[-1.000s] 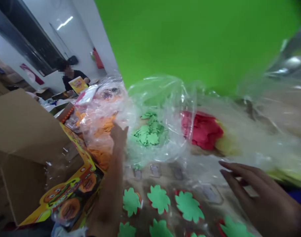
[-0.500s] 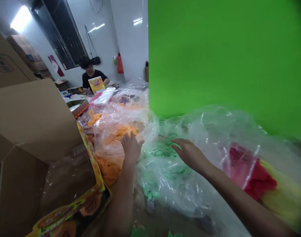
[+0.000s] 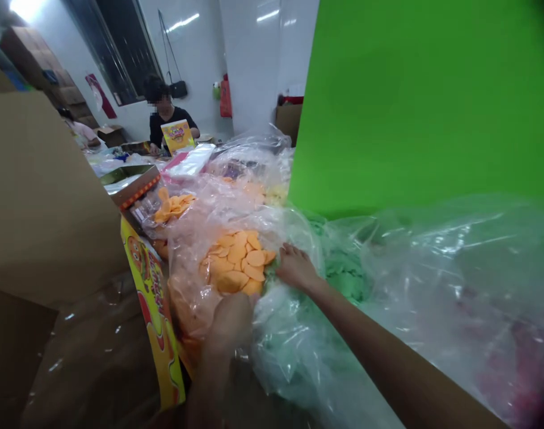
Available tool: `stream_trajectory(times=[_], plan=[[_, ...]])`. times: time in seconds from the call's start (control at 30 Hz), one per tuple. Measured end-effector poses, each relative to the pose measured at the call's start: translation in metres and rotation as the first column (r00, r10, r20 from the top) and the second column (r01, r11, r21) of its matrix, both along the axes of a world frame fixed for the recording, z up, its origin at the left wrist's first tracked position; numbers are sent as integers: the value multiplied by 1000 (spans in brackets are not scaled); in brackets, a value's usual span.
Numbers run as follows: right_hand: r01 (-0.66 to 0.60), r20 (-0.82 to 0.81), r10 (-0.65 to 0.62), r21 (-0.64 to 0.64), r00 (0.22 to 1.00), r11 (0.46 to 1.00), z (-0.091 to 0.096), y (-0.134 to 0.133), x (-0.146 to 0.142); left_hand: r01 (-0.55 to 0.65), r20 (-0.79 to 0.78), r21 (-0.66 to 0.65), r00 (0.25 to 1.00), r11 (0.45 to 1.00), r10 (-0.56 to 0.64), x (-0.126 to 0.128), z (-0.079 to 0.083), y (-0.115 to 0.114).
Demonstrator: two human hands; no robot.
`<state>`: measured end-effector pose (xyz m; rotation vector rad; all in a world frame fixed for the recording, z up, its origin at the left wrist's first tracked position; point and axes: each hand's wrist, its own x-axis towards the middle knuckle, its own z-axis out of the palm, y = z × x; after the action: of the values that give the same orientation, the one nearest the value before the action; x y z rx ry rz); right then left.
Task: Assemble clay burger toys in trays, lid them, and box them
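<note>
My two hands have come closer together since the earlier view: the right hand [image 3: 296, 268] has its fingers narrow, pressed on the clear plastic bag [image 3: 186, 304] of flat orange rounded pieces [image 3: 236, 259] — perhaps to keep the film gathered. The left hand [image 3: 229, 322] hides its fingers behind the bag, so I cannot tell their state. The bag leans against a tall yellow printed card [image 3: 151, 298].

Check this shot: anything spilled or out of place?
No spill visible: the orange discs stay inside the clear plastic bag. One oddity: the yellow printed board stands tilted on edge between the cardboard box and that bag, rather than lying flat.
</note>
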<state>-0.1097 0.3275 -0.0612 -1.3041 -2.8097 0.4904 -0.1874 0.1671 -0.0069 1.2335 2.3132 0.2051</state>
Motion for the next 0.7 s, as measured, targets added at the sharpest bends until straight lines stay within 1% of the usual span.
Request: stream_trajectory(times=[0.1,0.17,0.23,0.33,0.43,0.5,0.6,0.7], plan=[[16,8,-15,-17,1000,1000,-3,9,6,-96,-98,-2,991,995,95,-11,-7,2],[10,-34,-10,-18,999,1000,0,11,2,-123,-170,40,977,992,128,-12,-9,11],[-20,-108,17,-31,994,999,3,12,-7,-85,-217,84,971,993,101,-13,-12,25],[-79,-227,55,-98,972,992,1,15,-26,18,-228,100,974,995,6,-17,-24,49],[-99,-284,42,-192,958,976,-10,25,-37,74,-210,91,976,993,-53,-23,-38,71],[-107,-297,30,-244,954,964,-19,33,-37,82,-216,104,975,991,-58,-25,-44,81],[-167,-317,65,-306,946,937,-28,39,-31,69,-235,133,971,989,-36,-25,-44,86],[-247,-326,131,-346,936,905,-29,39,-27,73,-209,153,977,986,-40,-24,-42,82]])
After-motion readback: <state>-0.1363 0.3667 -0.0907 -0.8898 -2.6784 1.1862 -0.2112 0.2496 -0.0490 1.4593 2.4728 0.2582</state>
